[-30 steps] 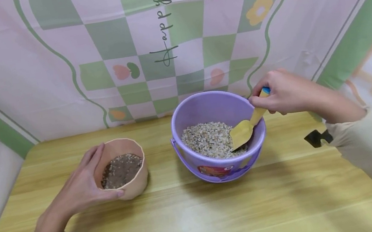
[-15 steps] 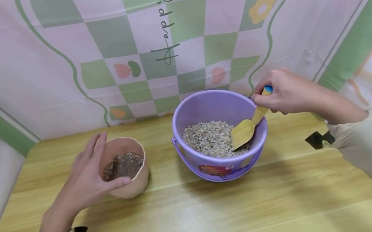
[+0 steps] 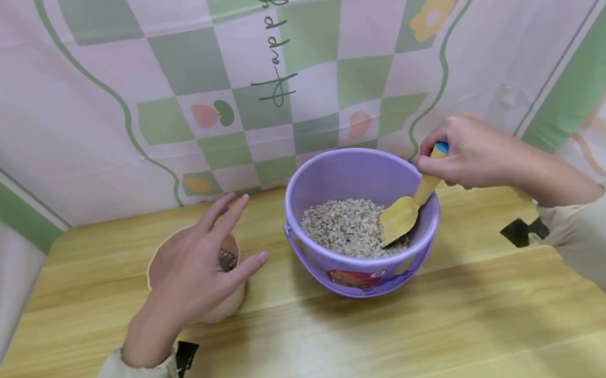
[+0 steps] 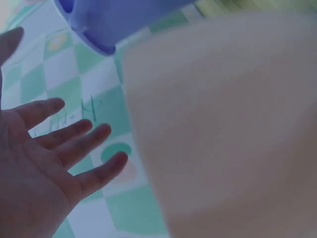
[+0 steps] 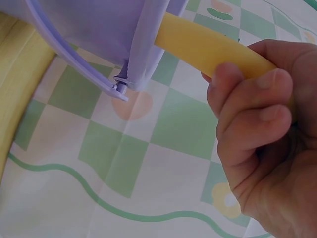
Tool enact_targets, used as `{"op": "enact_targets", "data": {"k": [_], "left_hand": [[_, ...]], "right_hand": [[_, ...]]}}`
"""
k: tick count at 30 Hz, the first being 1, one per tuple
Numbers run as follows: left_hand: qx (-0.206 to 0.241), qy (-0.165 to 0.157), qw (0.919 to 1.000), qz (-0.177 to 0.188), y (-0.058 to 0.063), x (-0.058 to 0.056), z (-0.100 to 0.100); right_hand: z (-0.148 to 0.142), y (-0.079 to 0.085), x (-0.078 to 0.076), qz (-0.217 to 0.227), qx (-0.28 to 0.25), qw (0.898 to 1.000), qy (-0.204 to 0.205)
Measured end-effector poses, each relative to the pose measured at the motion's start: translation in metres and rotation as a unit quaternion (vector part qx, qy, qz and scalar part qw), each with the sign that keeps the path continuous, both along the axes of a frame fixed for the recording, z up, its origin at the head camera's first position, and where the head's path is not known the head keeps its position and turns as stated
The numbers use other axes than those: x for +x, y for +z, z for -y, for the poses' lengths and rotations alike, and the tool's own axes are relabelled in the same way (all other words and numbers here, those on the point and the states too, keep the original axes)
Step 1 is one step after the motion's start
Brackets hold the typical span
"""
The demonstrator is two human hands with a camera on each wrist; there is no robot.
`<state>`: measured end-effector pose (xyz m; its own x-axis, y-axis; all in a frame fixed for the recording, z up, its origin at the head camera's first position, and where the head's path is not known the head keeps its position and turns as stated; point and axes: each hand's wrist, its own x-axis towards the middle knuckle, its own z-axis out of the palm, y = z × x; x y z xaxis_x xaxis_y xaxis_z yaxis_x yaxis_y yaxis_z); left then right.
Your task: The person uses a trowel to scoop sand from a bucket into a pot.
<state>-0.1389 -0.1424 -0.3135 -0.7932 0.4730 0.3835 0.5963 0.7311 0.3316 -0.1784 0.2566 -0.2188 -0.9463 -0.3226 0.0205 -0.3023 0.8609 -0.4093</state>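
yellow scoop (image 3: 411, 205) in the right hand (image 3: 470, 153)
the right fingers (image 5: 247, 134) clamp its handle (image 3: 428, 184); the blade (image 3: 396, 221) tilts down below them onto grains (image 3: 342, 229) in the purple bucket (image 3: 352, 173). the left hand (image 3: 191, 276), fingers (image 4: 86, 145) splayed apart, partly hides the peach pot (image 3: 171, 253) near them.

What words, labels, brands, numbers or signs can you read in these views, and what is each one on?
"Happy": on the checkered cloth behind the table, running sideways up it.
Another letter above it: cut off by the head view's top edge, not readable for certain.
Red label on the front of the purple bucket: too small to read.
I can read no brand or number.
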Motion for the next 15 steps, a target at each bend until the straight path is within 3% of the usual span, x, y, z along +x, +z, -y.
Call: {"op": "enact_targets", "data": {"k": [3, 7, 15], "left_hand": [[0.026, -0.02, 0.9988, 0.036, 0.003, 0.0, -0.013], [0.044, -0.018, 0.9943, 0.095, 0.005, 0.0, -0.031], [0.024, -0.022, 0.9912, 0.128, -0.001, -0.005, -0.062]], "right_hand": [[0.0, -0.001, 0.0, 0.001, -0.003, 1.0, 0.001], [-0.001, -0.001, 0.0, 0.001, -0.004, 1.0, 0.004], [-0.003, -0.003, -0.001, 0.003, -0.003, 1.0, 0.012]]}}
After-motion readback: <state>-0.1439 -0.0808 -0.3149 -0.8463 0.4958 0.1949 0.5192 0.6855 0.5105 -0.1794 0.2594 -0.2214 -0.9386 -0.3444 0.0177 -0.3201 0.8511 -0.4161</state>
